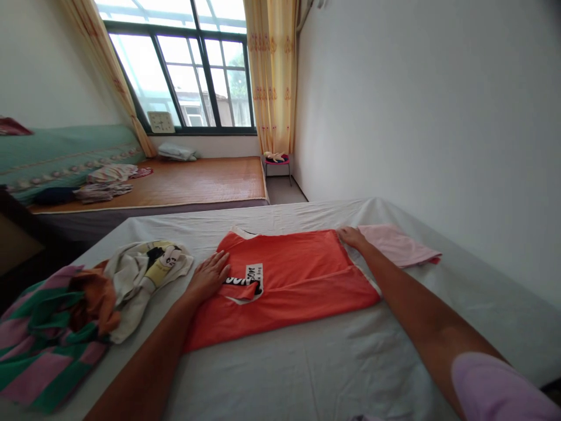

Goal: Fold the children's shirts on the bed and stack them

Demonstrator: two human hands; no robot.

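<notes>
The orange T-shirt (284, 280) lies flat mid-bed on the white sheet (315, 368), partly folded; the left hand (210, 273) presses open-palmed at its nine o'clock edge, grasping nothing; the right hand (352, 237) rests flat at its two o'clock corner, beside a pink folded cloth (401, 245); a smoothing step, seemingly; folding further calls for pinching an edge; a heap of clothes (87, 304) sits at nine o'clock.

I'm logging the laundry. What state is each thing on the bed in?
Orange shirt: laid flat, partly folded.
Left hand: open, pressing the shirt.
Right hand: resting on the shirt's far edge.
Pink cloth: folded flat.
White garment: crumpled.
Striped garment: bunched up.
</notes>
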